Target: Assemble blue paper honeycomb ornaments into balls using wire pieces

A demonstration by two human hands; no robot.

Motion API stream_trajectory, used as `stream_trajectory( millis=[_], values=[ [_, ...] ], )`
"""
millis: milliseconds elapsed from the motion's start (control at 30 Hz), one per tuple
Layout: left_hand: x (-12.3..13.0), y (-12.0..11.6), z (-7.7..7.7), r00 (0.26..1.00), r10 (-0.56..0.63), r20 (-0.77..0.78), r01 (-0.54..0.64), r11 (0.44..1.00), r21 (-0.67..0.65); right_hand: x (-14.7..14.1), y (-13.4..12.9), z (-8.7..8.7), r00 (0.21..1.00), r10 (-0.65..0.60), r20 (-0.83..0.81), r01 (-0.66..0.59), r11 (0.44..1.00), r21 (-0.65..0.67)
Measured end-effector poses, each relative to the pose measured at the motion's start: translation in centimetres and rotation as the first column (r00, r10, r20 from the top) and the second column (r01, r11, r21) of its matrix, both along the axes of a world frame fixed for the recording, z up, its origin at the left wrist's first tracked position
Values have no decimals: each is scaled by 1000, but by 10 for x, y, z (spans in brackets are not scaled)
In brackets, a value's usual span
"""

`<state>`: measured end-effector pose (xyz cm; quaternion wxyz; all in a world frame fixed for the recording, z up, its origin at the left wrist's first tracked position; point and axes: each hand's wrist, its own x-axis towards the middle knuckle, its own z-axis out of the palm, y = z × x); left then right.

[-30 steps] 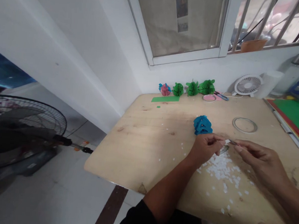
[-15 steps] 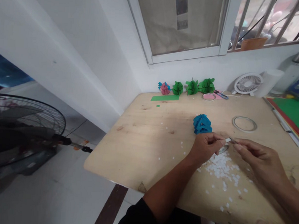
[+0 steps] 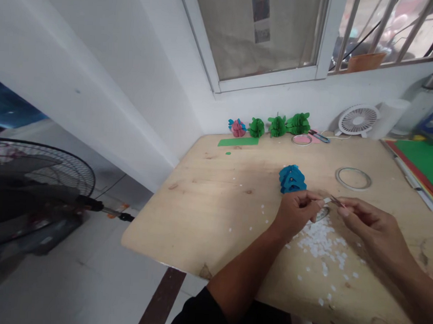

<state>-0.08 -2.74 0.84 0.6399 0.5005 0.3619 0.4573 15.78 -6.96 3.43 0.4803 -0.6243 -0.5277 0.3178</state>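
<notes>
My left hand (image 3: 300,210) pinches a small white piece (image 3: 326,200) between thumb and fingers. Close beside it on the right, my right hand (image 3: 369,221) is closed on a thin, pointed metal tool (image 3: 335,200), whose tip is at the white piece. Just behind my left hand sits a blue folded-paper shape (image 3: 291,179). Below my hands, many tiny white paper bits (image 3: 316,239) lie scattered on the wooden table (image 3: 199,205). A metal ring (image 3: 322,214) shows partly under my fingers.
Green paper shapes (image 3: 278,126) and a pink-and-blue one (image 3: 237,128) line the wall, near a green strip (image 3: 237,142). A larger ring (image 3: 353,179), small white fan (image 3: 358,121) and coloured sheets (image 3: 427,162) are at right. A big fan (image 3: 35,190) stands left of the table.
The metal tool's tip now shows apart from the white piece's far edge, its points more visible. Both hands stay in nearly the same place.
</notes>
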Motion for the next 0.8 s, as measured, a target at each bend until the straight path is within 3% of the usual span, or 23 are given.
stream_trajectory(
  millis=[267,533,800],
  values=[
    [2,0,0,1000,12,1,-12,1000,13,5,0,-10,999,41,-1,-41,999,14],
    [4,-2,-3,1000,8,-3,-8,999,40,0,-2,-2,997,61,-41,-61,998,4],
    [8,-1,-9,1000,-18,-15,20,991,133,6,0,-18,996,90,12,-90,995,31]
  ],
)
